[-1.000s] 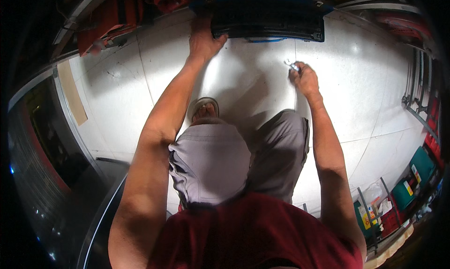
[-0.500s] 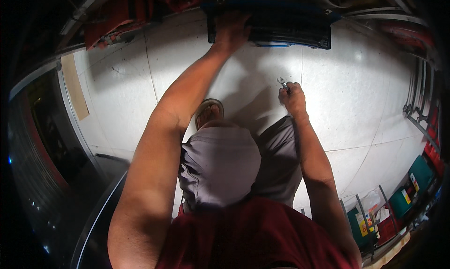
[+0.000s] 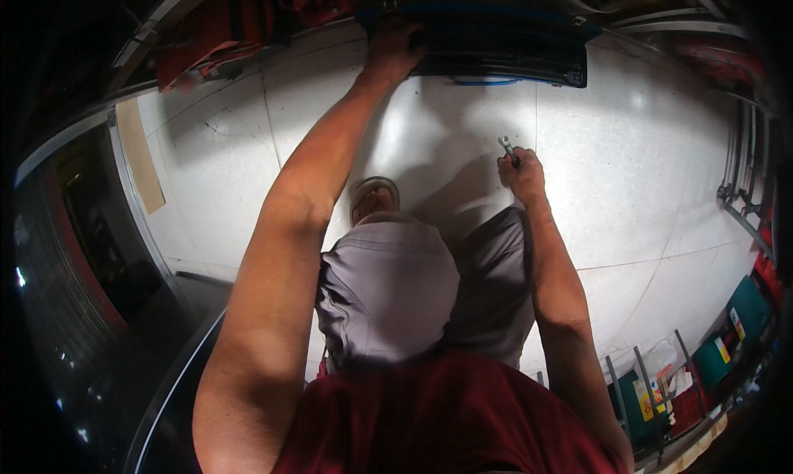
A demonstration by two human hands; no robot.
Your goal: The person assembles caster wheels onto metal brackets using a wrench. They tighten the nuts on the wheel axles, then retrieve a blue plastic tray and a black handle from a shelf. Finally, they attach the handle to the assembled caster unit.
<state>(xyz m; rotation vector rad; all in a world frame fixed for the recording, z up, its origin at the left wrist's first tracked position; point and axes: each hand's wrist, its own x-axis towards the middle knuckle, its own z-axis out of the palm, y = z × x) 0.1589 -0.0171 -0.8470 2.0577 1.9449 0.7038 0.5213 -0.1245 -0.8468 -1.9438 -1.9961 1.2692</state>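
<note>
My right hand is closed round a wrench, held low over the pale floor in front of my knees. Its shiny open-ended head sticks out past the fingers and points away from me. My left hand reaches forward to the left end of a long black case with blue edges. The fingers lie in deep shadow over the case, so what they touch cannot be made out.
Pale tiles make up the floor. Red items lie at the far left, beside a metal frame. Green boxes stand at the lower right, behind thin bars. Close by is my sandalled foot.
My left hand has moved slightly left along the case. My right hand still holds the wrench, whose head has turned to point more directly away from me.
</note>
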